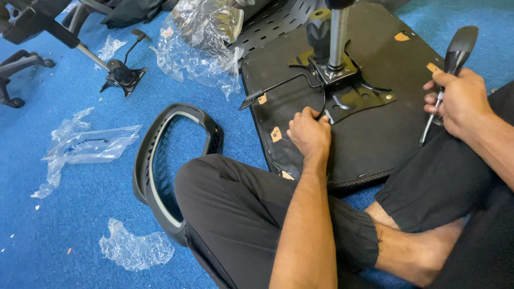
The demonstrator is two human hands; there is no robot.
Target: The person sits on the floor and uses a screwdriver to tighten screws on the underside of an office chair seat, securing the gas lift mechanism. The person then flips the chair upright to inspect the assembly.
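An upturned black chair seat (369, 134) lies on the blue carpet in front of my crossed legs. A black metal mounting plate (350, 91) with a shiny gas cylinder (338, 32) standing upright sits on its middle. My left hand (309, 132) rests on the seat with its fingers curled at the plate's near left corner. My right hand (460, 101) is at the seat's right edge, gripping a screwdriver (450, 69) with a black handle pointing up and the shaft pointing down.
A black chair armrest loop (160, 160) lies beside my left knee. Clear plastic wrapping (203, 43) and smaller bags (85, 144) are strewn on the carpet. A second mechanism plate with lever (124, 75) and a chair base (21, 64) lie at the far left.
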